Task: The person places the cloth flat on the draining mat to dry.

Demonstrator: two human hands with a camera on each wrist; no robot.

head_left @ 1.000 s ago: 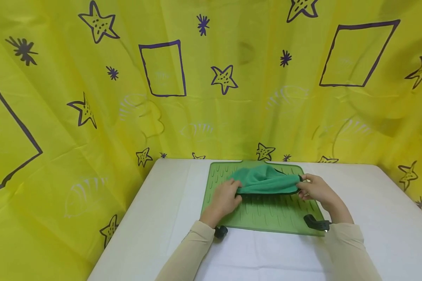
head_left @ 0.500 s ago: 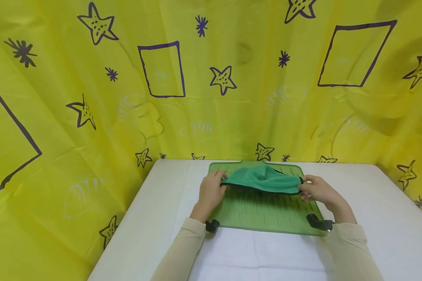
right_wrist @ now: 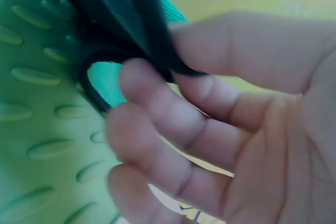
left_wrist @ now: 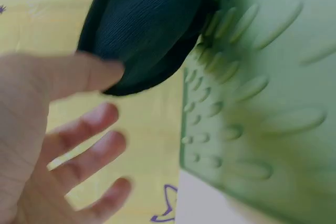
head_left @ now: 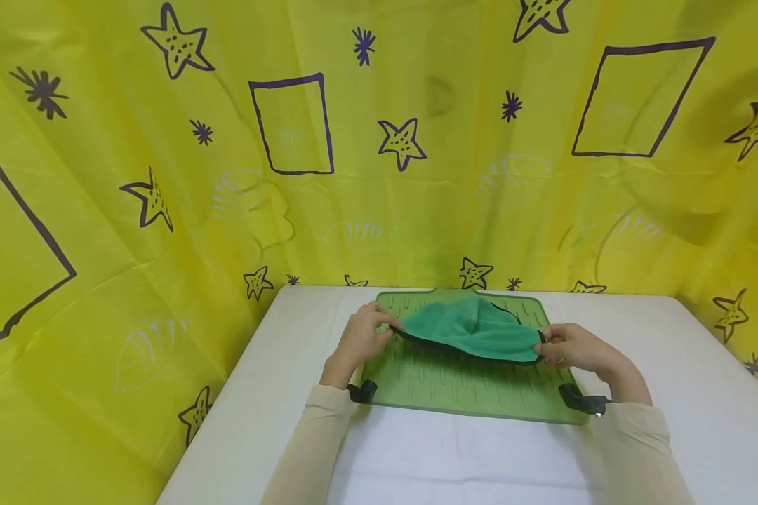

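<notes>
The left hand point(head_left: 361, 337) and right hand point(head_left: 576, 348), in the head view, pinch opposite ends of a black-edged green cloth point(head_left: 470, 330) over a green mat point(head_left: 461, 393). Left wrist view: thumb over its edge. Right wrist view: thumb and finger clamp its border.

Two hands point(head_left: 358, 339) point(head_left: 576, 347), two sleeves point(head_left: 309, 445) point(head_left: 636, 456), one green cloth point(head_left: 474, 330), one mat point(head_left: 467, 391), one table point(head_left: 278, 365).

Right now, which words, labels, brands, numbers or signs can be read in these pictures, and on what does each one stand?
No text can be read in any view.
Yellow star-patterned curtain: drawn shapes only, no letters.
Black-edged green cloth: no lettering visible.
Ridged light-green mat: no lettering visible.
Black wrist-worn fittings: too small to tell.
</notes>
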